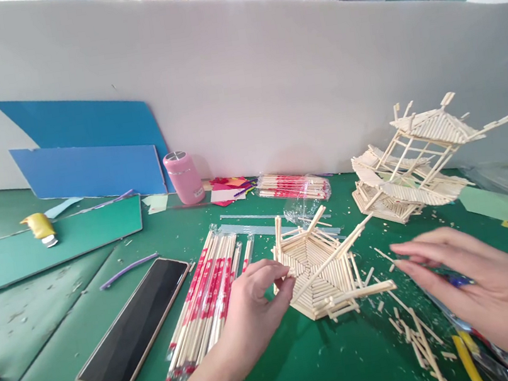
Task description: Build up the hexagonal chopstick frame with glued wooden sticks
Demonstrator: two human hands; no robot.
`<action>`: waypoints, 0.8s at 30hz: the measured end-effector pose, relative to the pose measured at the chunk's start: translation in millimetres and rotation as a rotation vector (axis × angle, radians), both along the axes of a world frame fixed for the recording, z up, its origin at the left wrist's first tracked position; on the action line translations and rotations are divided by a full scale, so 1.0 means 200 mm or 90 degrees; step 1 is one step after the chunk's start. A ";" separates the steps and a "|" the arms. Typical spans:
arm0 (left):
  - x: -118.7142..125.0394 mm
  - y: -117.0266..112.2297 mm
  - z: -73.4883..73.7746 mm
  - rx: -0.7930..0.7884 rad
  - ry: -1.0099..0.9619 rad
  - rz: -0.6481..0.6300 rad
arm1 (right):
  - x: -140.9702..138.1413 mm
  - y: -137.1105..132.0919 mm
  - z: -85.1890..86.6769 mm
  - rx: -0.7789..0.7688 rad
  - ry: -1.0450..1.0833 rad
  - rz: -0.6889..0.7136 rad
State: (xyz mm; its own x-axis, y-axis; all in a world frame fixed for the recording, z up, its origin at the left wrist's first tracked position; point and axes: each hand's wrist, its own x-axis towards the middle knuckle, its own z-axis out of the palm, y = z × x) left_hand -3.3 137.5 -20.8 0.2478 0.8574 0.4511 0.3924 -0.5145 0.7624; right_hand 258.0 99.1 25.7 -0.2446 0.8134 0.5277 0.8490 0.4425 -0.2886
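A flat hexagonal panel of glued wooden sticks (pixel 319 270) lies on the green table (pixel 67 346). My left hand (pixel 253 311) pinches its left edge with curled fingers. My right hand (pixel 479 290) hovers to the right of the panel, fingers stretched out and blurred, above loose stick pieces (pixel 416 335) and a dark tool with yellow handles (pixel 467 356) partly hidden beneath it. It grips nothing that I can see.
A larger stick model (pixel 417 163) stands at the back right. Wrapped chopstick bundles (pixel 206 299) lie left of the panel, more packs (pixel 294 186) behind. A phone (pixel 135 326), pink bottle (pixel 184 177), blue boards (pixel 85 149), a yellow object (pixel 40 227) and a white wall surround them.
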 end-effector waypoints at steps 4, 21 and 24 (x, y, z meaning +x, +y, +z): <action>0.00 0.00 0.00 0.004 0.008 0.001 | -0.21 0.15 0.12 -0.080 -0.144 0.196; 0.01 0.03 0.00 -0.017 0.008 -0.016 | -0.24 0.27 0.07 -0.056 -0.181 0.240; 0.02 0.03 0.00 -0.025 0.010 -0.030 | -0.23 0.28 0.05 -0.042 -0.169 0.238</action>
State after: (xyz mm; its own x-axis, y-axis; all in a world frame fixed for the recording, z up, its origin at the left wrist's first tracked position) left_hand -0.2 143.7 -20.1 0.2947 0.8619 0.4126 0.3801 -0.5019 0.7770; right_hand 212.3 155.4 35.7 -0.6475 0.6734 0.3567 0.6828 0.7205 -0.1208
